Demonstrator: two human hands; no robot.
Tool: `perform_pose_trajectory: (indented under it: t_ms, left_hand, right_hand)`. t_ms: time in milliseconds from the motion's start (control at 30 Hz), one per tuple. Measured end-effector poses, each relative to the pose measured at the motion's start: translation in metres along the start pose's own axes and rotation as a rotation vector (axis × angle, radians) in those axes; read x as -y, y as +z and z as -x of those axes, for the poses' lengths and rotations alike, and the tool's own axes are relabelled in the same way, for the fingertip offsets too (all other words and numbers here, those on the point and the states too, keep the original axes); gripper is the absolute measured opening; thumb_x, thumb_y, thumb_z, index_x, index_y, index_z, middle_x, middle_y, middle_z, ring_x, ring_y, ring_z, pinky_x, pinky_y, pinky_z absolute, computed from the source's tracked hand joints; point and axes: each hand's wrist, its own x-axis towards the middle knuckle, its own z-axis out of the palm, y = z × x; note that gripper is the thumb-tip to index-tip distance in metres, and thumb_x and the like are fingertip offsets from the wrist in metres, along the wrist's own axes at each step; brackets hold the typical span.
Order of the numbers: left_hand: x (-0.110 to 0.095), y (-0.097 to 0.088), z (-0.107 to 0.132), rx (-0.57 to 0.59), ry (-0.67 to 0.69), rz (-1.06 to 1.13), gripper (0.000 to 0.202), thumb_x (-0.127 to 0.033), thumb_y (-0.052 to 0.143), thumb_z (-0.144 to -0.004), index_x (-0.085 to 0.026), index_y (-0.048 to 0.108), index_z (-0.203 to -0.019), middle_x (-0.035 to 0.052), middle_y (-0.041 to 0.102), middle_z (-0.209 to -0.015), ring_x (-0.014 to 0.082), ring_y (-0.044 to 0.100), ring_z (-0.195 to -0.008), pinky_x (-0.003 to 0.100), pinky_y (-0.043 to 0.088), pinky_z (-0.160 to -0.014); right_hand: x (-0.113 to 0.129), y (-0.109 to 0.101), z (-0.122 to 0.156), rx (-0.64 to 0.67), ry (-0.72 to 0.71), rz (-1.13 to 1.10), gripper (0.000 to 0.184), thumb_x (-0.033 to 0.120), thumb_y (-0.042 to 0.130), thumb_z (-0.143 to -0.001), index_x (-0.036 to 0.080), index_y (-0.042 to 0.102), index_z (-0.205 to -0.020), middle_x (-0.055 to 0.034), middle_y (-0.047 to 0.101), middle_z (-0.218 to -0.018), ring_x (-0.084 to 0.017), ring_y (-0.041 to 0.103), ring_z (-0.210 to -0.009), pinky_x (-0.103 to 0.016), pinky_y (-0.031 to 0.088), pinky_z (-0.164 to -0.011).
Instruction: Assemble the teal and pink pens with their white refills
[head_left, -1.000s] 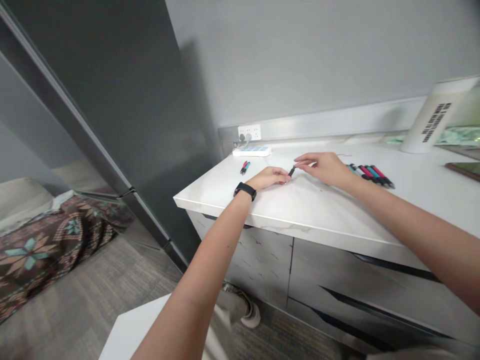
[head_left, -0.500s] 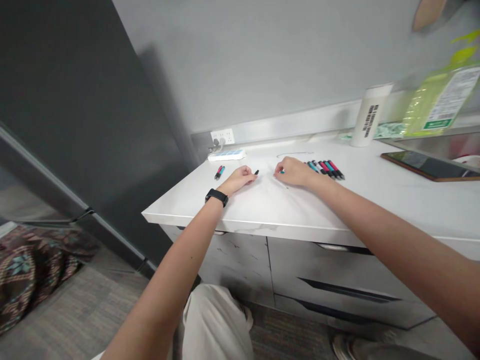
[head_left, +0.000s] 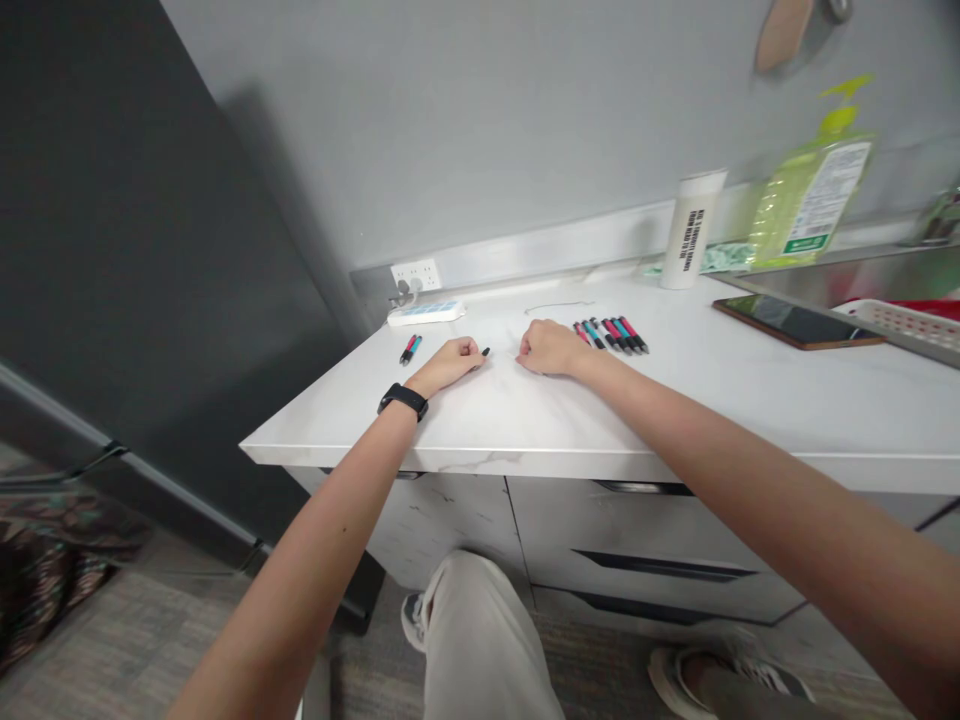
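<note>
Grey wall [head_left: 480, 130] at back, dark fridge [head_left: 90, 250] at left, white tabletop [head_left: 465, 425] across the middle; head view only. Left hand [head_left: 450, 364], black band [head_left: 403, 402] on its wrist, low over the tabletop. Its fingers pinch a small black piece [head_left: 486, 351], narrow grip, one end poking out toward the right hand [head_left: 551, 350]. Rest of the piece hidden in the grip, so full shape unclear. Right fingers curl inward, tips mostly out of sight; cannot tell if they hold anything. Hands apart, short gap between.

Handling, my judgement: light pinch is enough, piece looks slim and likely to roll or slip if squeezed off-centre. Best to leave the exposed end free of the fingertips, wrists low and steady near the tabletop so a drop doesn't travel. Right hand works better clear of the pens beside it; a careless wrist could knock them out of line.

Positions: black piece at the left fingertips, between the hands but nearer the left. Pen row [head_left: 615, 337] just beyond the right wrist, side by side, red, teal and black. Pen pair [head_left: 413, 348] left of the left hand, not touching it. Power strip [head_left: 427, 313] behind the pair.
</note>
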Motion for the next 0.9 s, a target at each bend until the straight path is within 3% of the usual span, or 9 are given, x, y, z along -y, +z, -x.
perform_pose_trajectory:
  t_ms: [133,267,433,900]
  left_hand:
    - [-0.003,-0.003,0.001,-0.002,-0.048,0.181,0.014,-0.024,0.062,-0.067,-0.019,0.052,-0.075,-0.0018,0.060,-0.064,0.0115,0.048,-0.061,0.025,0.034,-0.062]
    - [-0.001,-0.007,-0.001,0.072,-0.051,0.227,0.021,-0.027,0.060,-0.069,-0.016,0.062,-0.086,0.0030,0.067,-0.078,0.0119,0.052,-0.066,0.026,0.033,-0.063]
    - [0.005,-0.008,-0.003,0.102,-0.027,0.244,0.021,-0.026,0.059,-0.069,-0.015,0.066,-0.085,0.0046,0.069,-0.084,0.0115,0.053,-0.067,0.027,0.031,-0.061]
    - [0.000,-0.005,0.006,0.048,-0.048,0.275,0.019,-0.030,0.064,-0.068,-0.015,0.066,-0.079,0.0026,0.066,-0.077,0.0115,0.051,-0.067,0.026,0.032,-0.063]
  right_hand:
    - [0.005,-0.006,0.004,0.030,0.039,-0.003,0.020,0.028,0.062,-0.074,0.016,0.076,-0.083,-0.0155,0.071,-0.099,-0.027,0.064,-0.095,-0.032,0.050,-0.081]
    - [0.011,-0.009,0.006,0.081,0.044,-0.032,0.023,0.024,0.059,-0.075,0.013,0.075,-0.088,-0.0178,0.070,-0.099,-0.029,0.065,-0.096,-0.033,0.049,-0.082]
    - [0.013,-0.005,0.006,0.058,-0.029,0.053,0.027,0.024,0.054,-0.080,0.011,0.074,-0.093,-0.0204,0.067,-0.109,-0.031,0.062,-0.102,-0.035,0.048,-0.083]
    - [0.001,0.007,0.000,0.028,-0.164,0.066,0.025,0.025,0.050,-0.085,0.013,0.069,-0.094,-0.0174,0.067,-0.104,-0.028,0.062,-0.097,-0.034,0.045,-0.084]
